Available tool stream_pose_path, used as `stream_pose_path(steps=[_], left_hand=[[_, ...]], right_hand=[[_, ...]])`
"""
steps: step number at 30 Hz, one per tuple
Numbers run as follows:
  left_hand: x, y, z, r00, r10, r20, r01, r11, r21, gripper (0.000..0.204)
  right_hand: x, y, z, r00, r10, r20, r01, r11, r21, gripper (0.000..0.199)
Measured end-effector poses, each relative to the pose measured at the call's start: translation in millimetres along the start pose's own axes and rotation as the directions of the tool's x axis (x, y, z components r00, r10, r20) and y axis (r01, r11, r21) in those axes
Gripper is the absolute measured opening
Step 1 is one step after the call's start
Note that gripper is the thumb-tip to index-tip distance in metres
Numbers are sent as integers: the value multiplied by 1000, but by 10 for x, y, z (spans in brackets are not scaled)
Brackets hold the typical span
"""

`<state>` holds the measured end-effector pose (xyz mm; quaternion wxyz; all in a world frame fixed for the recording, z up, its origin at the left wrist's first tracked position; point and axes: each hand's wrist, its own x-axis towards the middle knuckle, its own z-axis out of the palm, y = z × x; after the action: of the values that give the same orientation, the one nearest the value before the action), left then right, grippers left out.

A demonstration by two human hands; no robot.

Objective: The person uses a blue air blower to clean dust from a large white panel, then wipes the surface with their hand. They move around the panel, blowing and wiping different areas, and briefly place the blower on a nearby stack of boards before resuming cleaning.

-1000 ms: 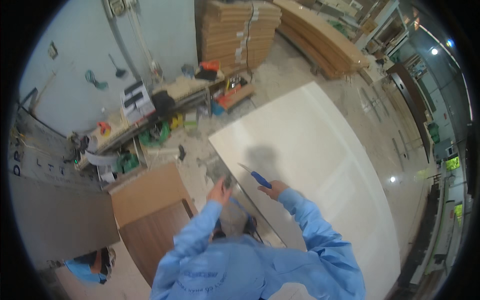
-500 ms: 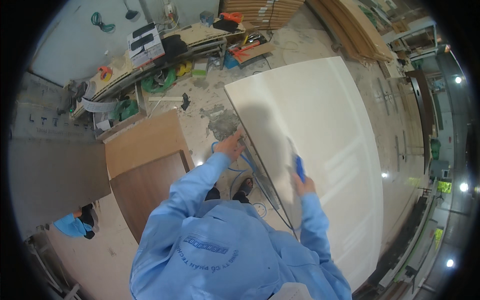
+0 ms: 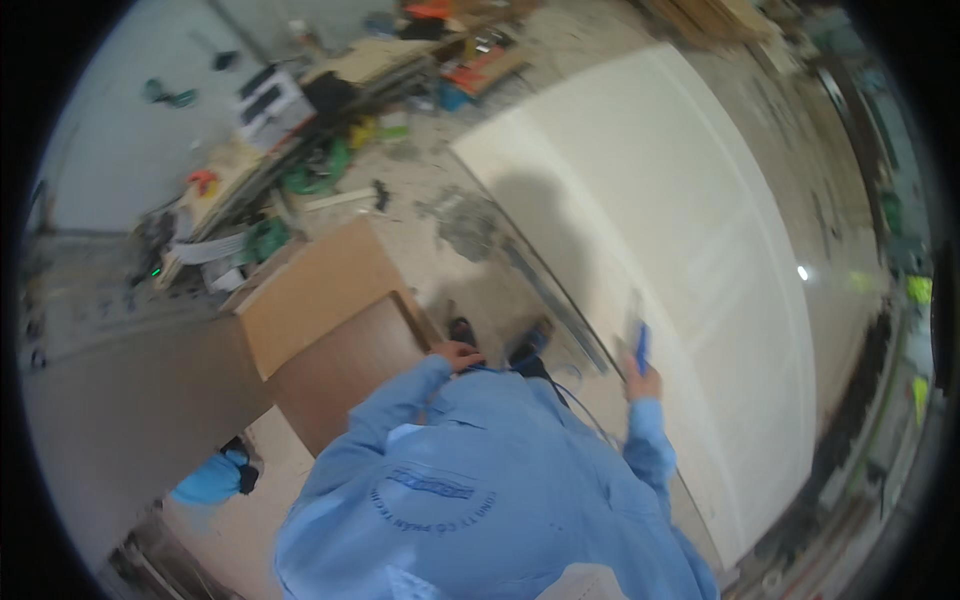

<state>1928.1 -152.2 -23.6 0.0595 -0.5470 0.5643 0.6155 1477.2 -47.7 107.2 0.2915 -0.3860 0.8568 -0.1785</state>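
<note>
My right hand (image 3: 643,382) grips a blue-handled tool (image 3: 642,347) upright over the edge of a large white panel (image 3: 720,230). The tool's thin pale end is blurred, so its kind is unclear. In front of my body, my left hand (image 3: 457,355) has its fingers curled at a thin blue hose (image 3: 482,367), away from the panel. From there the hose runs right, past my waist. A grey metal rail (image 3: 550,295) lies along the panel's near left side.
Brown boards (image 3: 345,370) stand close on my left, with a large grey sheet (image 3: 160,400) beyond. A cluttered bench (image 3: 370,70) runs along the back wall. Someone's blue sleeve (image 3: 212,480) shows low on the left. Several stacked boards (image 3: 705,15) lie far right.
My left hand has left the panel's edge and come back toward my body, to the blue hose. My right hand has shifted slightly right and nearer with the tool. The view has turned.
</note>
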Motion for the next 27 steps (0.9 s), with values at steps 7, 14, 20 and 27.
stream_pose_path(steps=[7, 14, 20, 27], left_hand=[[-114, 380, -567, 959, 196, -203, -203, 979, -9, 50], [-9, 441, -1003, 801, -47, -597, -98, 973, -209, 41], [327, 934, -1313, 923, 4, -385, -228, 811, -538, 37], [487, 418, -1185, 844, 120, -523, -332, 882, -334, 35]], right_hand=[[-253, 715, -545, 831, 510, -223, -420, 837, 351, 55], [-593, -1851, 250, 517, -422, 744, 611, 791, 24, 48], [-760, -3005, -131, 499, -293, 815, 721, 662, -203, 53], [-333, -4007, 90, 486, -601, 635, 729, 679, 84, 49]])
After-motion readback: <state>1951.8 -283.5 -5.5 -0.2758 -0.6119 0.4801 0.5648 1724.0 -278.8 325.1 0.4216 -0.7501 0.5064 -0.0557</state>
